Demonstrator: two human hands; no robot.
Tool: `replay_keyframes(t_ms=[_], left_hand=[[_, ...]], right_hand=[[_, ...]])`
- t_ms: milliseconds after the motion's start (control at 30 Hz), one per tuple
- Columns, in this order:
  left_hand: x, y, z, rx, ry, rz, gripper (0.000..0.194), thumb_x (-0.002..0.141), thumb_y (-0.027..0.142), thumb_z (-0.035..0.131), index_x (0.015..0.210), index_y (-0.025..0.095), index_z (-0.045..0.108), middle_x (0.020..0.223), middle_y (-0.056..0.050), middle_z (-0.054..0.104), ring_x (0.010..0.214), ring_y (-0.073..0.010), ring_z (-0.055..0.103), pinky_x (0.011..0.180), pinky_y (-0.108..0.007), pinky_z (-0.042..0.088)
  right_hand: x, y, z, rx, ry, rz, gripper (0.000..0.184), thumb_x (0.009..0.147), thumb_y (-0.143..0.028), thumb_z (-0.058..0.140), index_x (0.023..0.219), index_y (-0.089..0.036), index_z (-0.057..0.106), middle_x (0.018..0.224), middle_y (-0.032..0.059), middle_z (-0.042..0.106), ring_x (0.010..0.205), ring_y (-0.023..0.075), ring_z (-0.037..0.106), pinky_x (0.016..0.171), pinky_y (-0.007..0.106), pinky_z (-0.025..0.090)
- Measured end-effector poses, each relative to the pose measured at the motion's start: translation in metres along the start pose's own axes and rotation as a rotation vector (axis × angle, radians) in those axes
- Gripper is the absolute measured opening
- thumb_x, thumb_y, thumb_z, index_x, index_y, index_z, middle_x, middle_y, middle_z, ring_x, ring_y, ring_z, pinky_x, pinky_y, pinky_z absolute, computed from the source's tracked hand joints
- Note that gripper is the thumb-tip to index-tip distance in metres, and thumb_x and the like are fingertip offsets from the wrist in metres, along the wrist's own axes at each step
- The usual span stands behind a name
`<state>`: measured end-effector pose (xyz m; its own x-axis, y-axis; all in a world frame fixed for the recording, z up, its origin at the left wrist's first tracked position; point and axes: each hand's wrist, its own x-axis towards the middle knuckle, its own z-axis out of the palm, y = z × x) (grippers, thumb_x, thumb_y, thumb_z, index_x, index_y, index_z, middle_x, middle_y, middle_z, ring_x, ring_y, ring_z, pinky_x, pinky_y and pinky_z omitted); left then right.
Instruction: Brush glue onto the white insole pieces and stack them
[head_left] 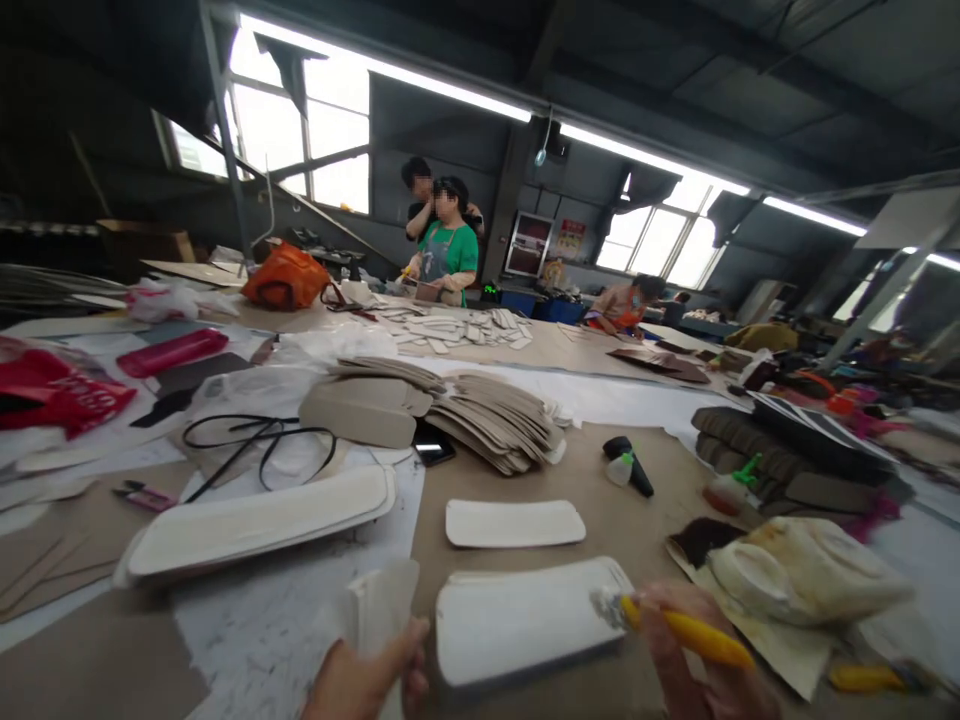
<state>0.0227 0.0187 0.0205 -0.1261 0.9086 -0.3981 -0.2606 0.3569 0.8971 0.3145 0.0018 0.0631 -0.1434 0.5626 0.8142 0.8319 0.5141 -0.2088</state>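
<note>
At the bottom centre, my left hand (371, 675) is closed around a few thin whitish pieces (382, 605) standing upright in it. My right hand (690, 650) grips a yellow-handled brush (694, 635), partly blurred. The brush's whitened tip touches the right end of a small stack of white rounded panels (525, 620). Behind that stack lies a single white panel (515, 524). Longer pale panels (262, 525) are stacked to the left. A cream, stained container (806, 570) lies to the right of my right hand, with a second yellow handle (866, 678) near it.
Fanned brown-grey pieces (491, 415), a phone (433, 447) and black cords (262, 435) lie farther back. A green-nozzled bottle (619, 467) and dark stacked pieces (795, 460) are to the right. Pink-handled snips (146, 495) lie left. People (450, 245) work across the table.
</note>
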Motion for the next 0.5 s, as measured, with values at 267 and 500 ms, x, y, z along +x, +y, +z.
replay_keyframes(t_ms=[267,500], left_hand=[[-0.017,0.003,-0.009,0.026,-0.053,-0.13,0.045,0.053,0.048,0.087,0.076,0.014,0.069,0.059,0.001,0.065,0.053,-0.0133,0.058,0.054,-0.024,0.047],[-0.013,-0.009,0.009,0.073,-0.063,-0.072,0.03,0.065,0.042,0.081,0.062,0.016,0.067,0.047,0.0,0.062,0.047,-0.0155,0.055,0.05,-0.027,0.046]], right_hand=[[0.011,-0.058,0.027,0.406,0.022,0.488,0.018,0.096,-0.033,0.057,0.092,-0.019,0.067,0.087,0.007,0.07,0.085,0.0207,0.069,0.071,0.03,0.06],[-0.01,-0.077,0.071,0.626,0.057,0.699,0.028,0.095,-0.043,0.058,0.089,-0.017,0.068,0.078,0.0045,0.068,0.068,0.0178,0.069,0.062,0.025,0.06]])
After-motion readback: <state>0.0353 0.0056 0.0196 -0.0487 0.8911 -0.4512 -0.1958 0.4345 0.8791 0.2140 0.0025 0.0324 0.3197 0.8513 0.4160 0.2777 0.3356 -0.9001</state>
